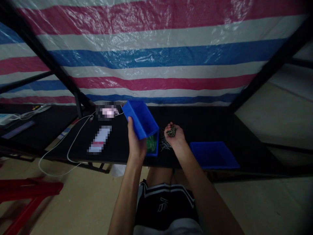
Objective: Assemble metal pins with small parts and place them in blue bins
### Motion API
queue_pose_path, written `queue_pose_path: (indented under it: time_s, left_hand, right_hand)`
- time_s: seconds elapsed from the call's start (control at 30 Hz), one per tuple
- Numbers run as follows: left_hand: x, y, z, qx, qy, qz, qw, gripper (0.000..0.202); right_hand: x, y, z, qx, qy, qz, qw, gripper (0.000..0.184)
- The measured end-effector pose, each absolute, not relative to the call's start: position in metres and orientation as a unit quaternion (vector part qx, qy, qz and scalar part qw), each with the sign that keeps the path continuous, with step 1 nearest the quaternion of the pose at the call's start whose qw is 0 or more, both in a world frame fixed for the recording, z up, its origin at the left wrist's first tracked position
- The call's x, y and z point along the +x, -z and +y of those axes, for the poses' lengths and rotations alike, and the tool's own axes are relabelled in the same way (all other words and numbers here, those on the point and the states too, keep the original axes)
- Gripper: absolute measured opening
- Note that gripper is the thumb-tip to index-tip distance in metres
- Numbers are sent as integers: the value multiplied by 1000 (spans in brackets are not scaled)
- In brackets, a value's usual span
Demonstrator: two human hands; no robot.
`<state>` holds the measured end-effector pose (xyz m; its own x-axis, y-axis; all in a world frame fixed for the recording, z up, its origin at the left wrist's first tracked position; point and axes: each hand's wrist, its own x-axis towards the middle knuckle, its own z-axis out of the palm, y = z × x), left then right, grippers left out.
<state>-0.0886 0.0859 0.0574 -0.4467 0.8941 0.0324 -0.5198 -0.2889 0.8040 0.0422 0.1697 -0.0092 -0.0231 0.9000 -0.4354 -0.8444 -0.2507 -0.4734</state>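
My left hand (136, 143) is closed on the side of a blue plastic bin (140, 117), which it holds tilted above the table. Cupped palm up, my right hand (176, 135) holds a bunch of screws (171, 132), thin and metallic. Beneath and beside that hand, a loose pile of similar screws (165, 144) lies on the black table. A second blue bin (156, 150) stands under the raised one, partly covered by it, with something green and shiny (151, 143) inside. The raised bin's inside is dark, so its contents cannot be made out.
Another blue bin (214, 155) stands by my right forearm on the black table (195, 120). Left of me are a pixelated pale strip (99, 139), a blurred bright object (109, 111) and a white cable (69, 143) hanging over the edge. Striped sheeting (158, 58) closes the back.
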Motion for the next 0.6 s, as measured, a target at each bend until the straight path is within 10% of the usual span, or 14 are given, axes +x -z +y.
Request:
queue_pose_path:
  time_s: [0.6]
  left_hand:
    - [-149,-48,-2,62,-846,349,398,46]
  right_hand:
    - [23,17,184,-553,-464,-301,624,38]
